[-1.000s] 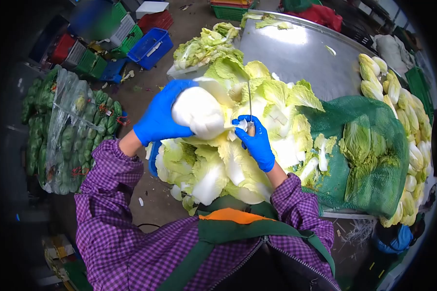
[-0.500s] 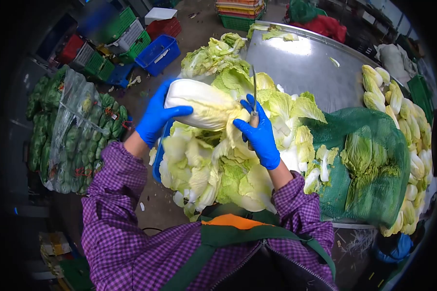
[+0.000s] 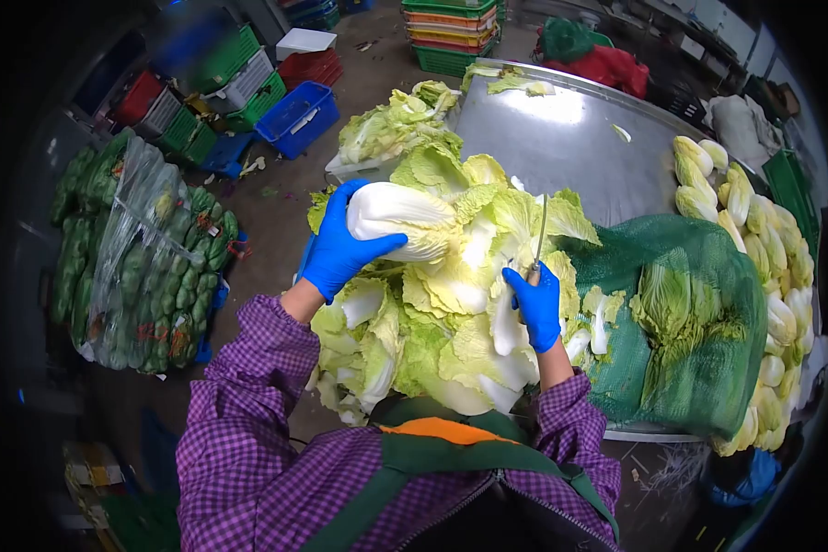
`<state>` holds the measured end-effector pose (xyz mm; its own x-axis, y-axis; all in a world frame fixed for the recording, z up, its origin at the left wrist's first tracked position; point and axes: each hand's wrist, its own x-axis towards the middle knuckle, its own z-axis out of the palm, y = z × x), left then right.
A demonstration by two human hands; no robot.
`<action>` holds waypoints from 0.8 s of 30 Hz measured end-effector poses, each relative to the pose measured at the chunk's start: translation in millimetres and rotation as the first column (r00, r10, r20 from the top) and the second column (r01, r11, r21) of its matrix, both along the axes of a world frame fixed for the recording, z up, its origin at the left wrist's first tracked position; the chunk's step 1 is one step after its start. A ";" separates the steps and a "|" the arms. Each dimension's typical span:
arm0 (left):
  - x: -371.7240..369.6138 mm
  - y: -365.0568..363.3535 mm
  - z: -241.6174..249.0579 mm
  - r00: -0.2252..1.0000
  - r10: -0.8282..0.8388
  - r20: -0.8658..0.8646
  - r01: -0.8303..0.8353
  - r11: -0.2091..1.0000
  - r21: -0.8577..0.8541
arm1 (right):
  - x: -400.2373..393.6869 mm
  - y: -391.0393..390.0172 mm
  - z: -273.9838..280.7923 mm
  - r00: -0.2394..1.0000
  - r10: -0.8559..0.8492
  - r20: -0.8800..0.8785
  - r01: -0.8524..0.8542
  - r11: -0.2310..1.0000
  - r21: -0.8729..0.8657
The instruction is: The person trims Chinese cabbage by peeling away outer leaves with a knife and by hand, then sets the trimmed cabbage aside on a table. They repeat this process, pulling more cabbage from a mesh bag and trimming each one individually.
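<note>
Gloved in blue, my left hand (image 3: 351, 241) grips the white base end of a napa cabbage (image 3: 403, 219), held on its side over a heap of loose leaves (image 3: 451, 317). The cabbage's pale yellow leafy end points right. My right hand (image 3: 535, 305), also in a blue glove, is closed round the wooden handle of a knife (image 3: 541, 235) whose thin blade points up and away from me. Right of that hand, a green mesh sack (image 3: 607, 368) lies on the table with green-leaved cabbages (image 3: 676, 299) in it.
Trimmed pale cabbages (image 3: 754, 221) are piled along the right edge of the metal table (image 3: 580, 152). Bagged green vegetables (image 3: 147, 267) are stacked at left. A blue crate (image 3: 296, 120) and stacked crates (image 3: 451, 37) stand on the floor beyond.
My right hand has come away from the cabbage's leafy end and moved right and down with the knife. My left hand has shifted right and slightly down, still holding the cabbage.
</note>
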<state>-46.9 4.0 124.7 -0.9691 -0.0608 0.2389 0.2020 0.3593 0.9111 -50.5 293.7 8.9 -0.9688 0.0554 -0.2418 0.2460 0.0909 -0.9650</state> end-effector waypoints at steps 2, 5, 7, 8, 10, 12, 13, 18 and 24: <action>-2.3 2.2 -1.0 0.995 0.003 -0.102 -0.018 0.989 -0.149 | 1.0 -7.2 7.4 0.980 0.023 -0.199 -0.022 1.000 0.008; 1.9 25.6 15.9 0.979 -0.099 -0.180 0.012 0.902 -0.431 | 9.5 -29.3 65.6 0.800 0.195 -0.567 -0.153 0.981 0.121; 4.4 42.8 20.9 0.975 -0.215 -0.056 0.162 0.861 -0.481 | 2.4 -45.8 78.8 0.669 0.209 -0.713 -0.140 0.978 0.155; 5.1 49.7 19.9 0.964 -0.256 -0.073 0.185 0.842 -0.507 | 2.5 -47.3 88.8 0.711 0.165 -0.683 -0.214 0.977 0.013; 4.2 53.9 14.3 0.966 -0.256 -0.038 0.209 0.859 -0.467 | -5.0 -30.4 88.7 0.823 0.093 -0.561 -0.201 0.971 -0.133; 1.5 56.2 8.6 0.961 -0.276 -0.016 0.238 0.856 -0.459 | -13.2 -13.4 90.8 0.879 -0.070 -0.472 -0.110 0.933 -0.343; -0.1 58.7 5.5 0.959 -0.283 -0.012 0.247 0.855 -0.456 | -15.5 5.2 95.0 0.933 0.010 -0.359 -0.154 0.915 -0.374; -12.3 80.9 0.7 0.952 -0.303 0.039 0.284 0.831 -0.479 | -6.8 -3.3 55.0 0.759 0.239 -0.606 -0.210 0.970 0.120; -47.2 92.5 -7.8 0.929 -0.316 0.192 0.343 0.930 -0.130 | -19.3 70.7 97.0 0.924 -0.309 -0.226 0.145 0.829 -0.540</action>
